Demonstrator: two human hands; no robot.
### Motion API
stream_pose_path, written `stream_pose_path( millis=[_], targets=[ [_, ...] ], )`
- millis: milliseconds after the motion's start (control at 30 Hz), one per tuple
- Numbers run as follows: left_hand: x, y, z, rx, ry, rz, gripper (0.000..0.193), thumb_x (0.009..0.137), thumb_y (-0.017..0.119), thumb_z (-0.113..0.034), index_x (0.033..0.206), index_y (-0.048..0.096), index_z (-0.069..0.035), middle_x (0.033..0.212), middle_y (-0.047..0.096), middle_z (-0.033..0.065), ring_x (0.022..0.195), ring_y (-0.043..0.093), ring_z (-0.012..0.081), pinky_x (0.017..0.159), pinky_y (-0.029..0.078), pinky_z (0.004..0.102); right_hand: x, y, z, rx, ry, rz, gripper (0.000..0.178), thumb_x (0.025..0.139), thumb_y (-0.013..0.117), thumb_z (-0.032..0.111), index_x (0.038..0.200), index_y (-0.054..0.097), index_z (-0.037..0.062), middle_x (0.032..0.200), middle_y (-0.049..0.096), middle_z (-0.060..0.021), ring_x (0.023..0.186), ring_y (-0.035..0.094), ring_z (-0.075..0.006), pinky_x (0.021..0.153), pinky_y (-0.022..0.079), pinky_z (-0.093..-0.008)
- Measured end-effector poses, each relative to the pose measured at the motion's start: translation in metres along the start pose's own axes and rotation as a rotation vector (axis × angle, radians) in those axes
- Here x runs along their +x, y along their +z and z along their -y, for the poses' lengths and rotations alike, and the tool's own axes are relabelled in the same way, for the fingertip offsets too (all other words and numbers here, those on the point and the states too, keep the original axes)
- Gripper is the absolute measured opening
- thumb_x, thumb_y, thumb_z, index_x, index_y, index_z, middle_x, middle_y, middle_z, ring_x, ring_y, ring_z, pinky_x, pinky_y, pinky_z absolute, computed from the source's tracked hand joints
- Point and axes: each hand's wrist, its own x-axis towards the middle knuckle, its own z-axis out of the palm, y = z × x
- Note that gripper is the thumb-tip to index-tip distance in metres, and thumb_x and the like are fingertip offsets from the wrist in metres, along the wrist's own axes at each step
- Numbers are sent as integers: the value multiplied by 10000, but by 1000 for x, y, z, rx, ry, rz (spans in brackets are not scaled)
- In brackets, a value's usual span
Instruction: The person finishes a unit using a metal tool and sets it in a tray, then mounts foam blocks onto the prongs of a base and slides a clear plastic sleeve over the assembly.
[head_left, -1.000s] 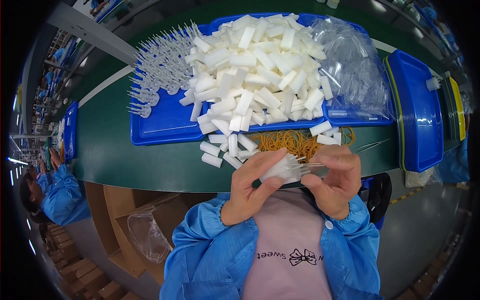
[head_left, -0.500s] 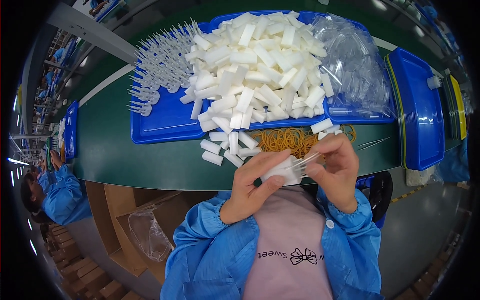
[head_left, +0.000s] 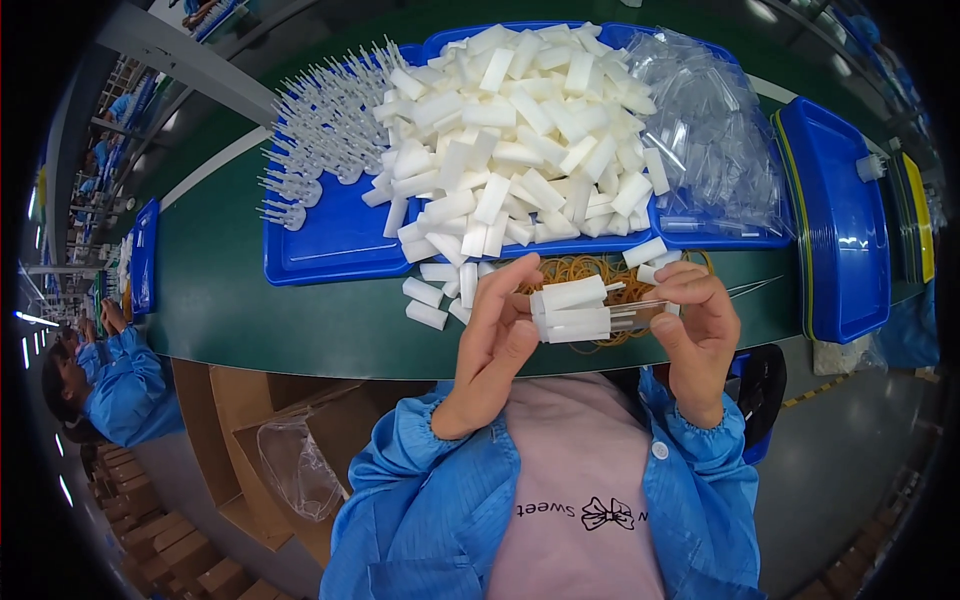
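My left hand (head_left: 490,345) is closed around the base of a white pronged plastic part (head_left: 541,318). White foam blocks (head_left: 578,325) lie along its prongs, whose thin ends point right. My right hand (head_left: 700,325) is at those ends, its thumb and fingers curled around something thin and see-through that I cannot make out. Below and behind the hands, tan rubber bands (head_left: 590,268) lie heaped on the green table (head_left: 300,325). Several loose foam blocks (head_left: 426,315) are near my left hand.
Blue trays (head_left: 335,262) hold standing white pronged parts (head_left: 325,125), a high foam pile (head_left: 520,130) and clear plastic pieces (head_left: 705,140). Thin metal tweezers (head_left: 752,287) lie right of my hand. Stacked blue trays (head_left: 840,220) stand at the right, a cardboard box (head_left: 290,430) below left.
Both hands have moved slightly apart and my left hand has risen. The part has turned, so its foam blocks now lie sideways with the prongs pointing right.
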Motion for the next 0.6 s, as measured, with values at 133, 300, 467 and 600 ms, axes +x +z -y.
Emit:
stream_pose_path(
  millis=[133,300,467,600],
  targets=[
    [-2,-4,2,-251,-138,84,438,938,573,-136,1323,423,10,1157,529,110,1079,532,169,941,418,279,-1,-4,-1,-58,-36,9,208,743,751,68,901,618,36,879,658,-50,1025,517,-238,918,385,-374],
    [-5,-1,8,-303,-100,61,415,877,638,-32,1253,475,35,1163,523,109,1062,569,176,937,466,285,-6,4,7,-84,-43,47,197,703,768,62,848,636,43,864,669,-49,1028,521,-248,908,390,-378],
    [-7,2,11,-278,-46,93,390,847,668,-10,1205,526,51,1149,482,84,1055,575,187,945,476,301,-8,12,10,-91,-33,78,193,681,781,60,822,651,42,862,673,-49,1019,534,-251,887,405,-368],
    [-6,1,11,-247,-47,83,387,849,665,-11,1205,526,52,1148,482,86,1057,575,193,946,476,303,-7,14,5,-89,-34,87,191,688,777,54,831,653,40,863,674,-51,1040,535,-261,884,409,-367]
  ],
)
